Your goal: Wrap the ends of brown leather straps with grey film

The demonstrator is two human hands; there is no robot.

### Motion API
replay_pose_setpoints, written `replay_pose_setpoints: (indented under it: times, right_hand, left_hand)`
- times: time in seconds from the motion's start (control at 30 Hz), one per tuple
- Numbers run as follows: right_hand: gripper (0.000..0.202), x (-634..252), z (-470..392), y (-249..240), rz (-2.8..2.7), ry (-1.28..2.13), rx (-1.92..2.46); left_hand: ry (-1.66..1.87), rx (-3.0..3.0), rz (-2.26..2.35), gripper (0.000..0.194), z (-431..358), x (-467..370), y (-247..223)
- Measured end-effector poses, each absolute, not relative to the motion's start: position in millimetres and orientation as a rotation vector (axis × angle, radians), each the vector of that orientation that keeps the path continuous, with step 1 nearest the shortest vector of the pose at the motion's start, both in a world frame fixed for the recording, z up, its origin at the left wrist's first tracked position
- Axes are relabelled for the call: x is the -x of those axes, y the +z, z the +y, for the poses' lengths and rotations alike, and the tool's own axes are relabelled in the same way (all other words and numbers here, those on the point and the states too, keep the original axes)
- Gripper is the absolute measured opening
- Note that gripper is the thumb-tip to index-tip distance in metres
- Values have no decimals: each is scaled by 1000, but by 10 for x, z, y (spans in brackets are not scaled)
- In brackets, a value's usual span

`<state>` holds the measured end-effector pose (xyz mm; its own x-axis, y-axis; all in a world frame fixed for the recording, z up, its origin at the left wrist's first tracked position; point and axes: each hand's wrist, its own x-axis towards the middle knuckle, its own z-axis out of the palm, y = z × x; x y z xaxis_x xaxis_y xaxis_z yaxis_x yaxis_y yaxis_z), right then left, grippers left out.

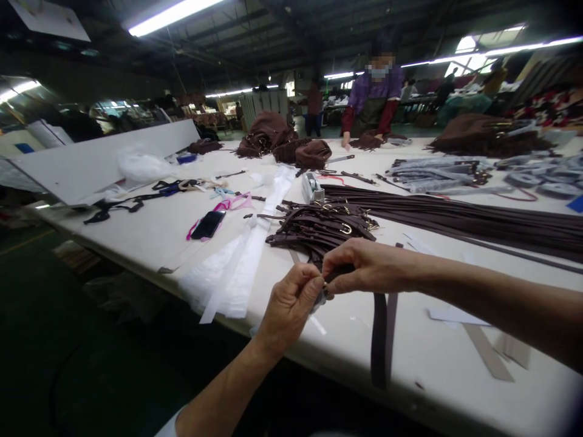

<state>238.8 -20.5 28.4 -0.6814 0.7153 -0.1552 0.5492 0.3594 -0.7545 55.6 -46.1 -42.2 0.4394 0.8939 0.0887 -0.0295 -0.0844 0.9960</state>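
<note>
Over the near edge of the table [455, 340], my two hands meet. My left hand [291, 297] is closed in a pinch at a small metal fitting, with a bit of greyish wrapping below the fingertips. My right hand [359, 265] is closed on a dark brown strap [380, 343], which hangs down in a loop past the table edge. How the strap joins the fitting is hidden by my fingers. Just beyond my hands lies a pile of brown straps with gold buckles [323, 227].
Long brown strips [478, 221] run off to the right. White plastic sheets [228, 285] and a phone [208, 225] lie to the left. Further back are brown bags [268, 133], wrapped straps [437, 173] and a grey-white box [313, 188]. Another person [376, 91] stands across the table.
</note>
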Motion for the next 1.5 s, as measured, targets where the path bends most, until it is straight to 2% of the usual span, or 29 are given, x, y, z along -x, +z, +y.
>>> replay_pose_setpoints:
  times: [0.1,0.13,0.17,0.27,0.3,0.53,0.67,0.87,0.97,1.1,1.23,1.4,1.5]
  right_hand:
    - [13,-2386,-215,264,-2458,1032,1109]
    - [13,-2389,-218,270,-2474,966,1106]
    - [12,-2392,-223,282,-2487,913,1104]
    - [11,-2379,-245,324,-2516,825,1074]
    - [10,-2364,-256,331,-2528,807,1047]
    - [13,-2324,-248,299,-2668,919,850]
    - [14,-2414,-166,381,-2681,765,1061]
    - [4,-2403,-142,526,-2800,630,1013]
    - [12,-2444,-103,606,-2803,398,1171]
    - [11,-2322,-63,604,-2897,-11,1246]
    - [14,-2308,24,611,-2994,-123,1070]
    - [14,-2376,163,755,-2875,-376,1375]
    - [15,-2246,172,787,-3017,-329,1142]
  left_hand:
    - [867,-1462,791,53,-434,-507,-425]
    - [825,-1529,840,57,-421,-478,-413]
    - [765,-1615,906,52,-408,-448,-396]
    - [590,-1821,1039,18,-378,-380,-332]
    - [550,-1847,1040,16,-375,-374,-313]
    - [510,-1762,946,16,-421,-469,-279]
    - [529,-1647,965,18,-411,-469,-258]
    - [529,-1632,926,19,-367,-404,-261]
    - [526,-1554,998,21,-337,-323,-282]
    - [561,-1484,973,24,-324,-312,-190]
    - [544,-1532,970,26,-312,-222,-104]
    - [621,-1536,1041,27,-259,-86,-114]
    - [621,-1509,951,28,-258,-102,-68]
